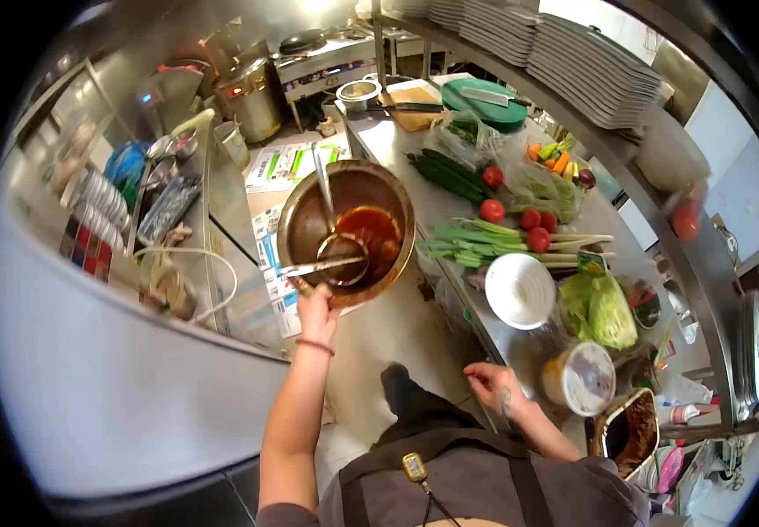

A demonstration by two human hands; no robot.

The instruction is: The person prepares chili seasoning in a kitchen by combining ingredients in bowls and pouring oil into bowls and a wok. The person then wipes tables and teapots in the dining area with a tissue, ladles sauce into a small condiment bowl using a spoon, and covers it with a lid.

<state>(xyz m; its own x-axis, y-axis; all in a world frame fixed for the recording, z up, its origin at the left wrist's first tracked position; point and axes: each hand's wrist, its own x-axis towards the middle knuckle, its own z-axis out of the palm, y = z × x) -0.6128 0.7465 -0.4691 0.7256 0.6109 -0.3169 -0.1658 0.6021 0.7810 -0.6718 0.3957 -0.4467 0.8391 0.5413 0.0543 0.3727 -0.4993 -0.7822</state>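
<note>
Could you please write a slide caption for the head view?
The left hand grips a bowl of red liquid while the right hand hovers near a counter of vegetables.

Brown-stained metal bowl (302, 220), held aloft, red sauce (381, 230) inside

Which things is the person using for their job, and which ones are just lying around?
Seems part of the job:
Metal bowl, its rim held by the left hand
Red sauce inside it
Metal utensils resting in it

Probably just lying about:
Cucumbers, tomatoes, spring onions
Lettuce, white bowl
Knife on the green cutting board
</note>
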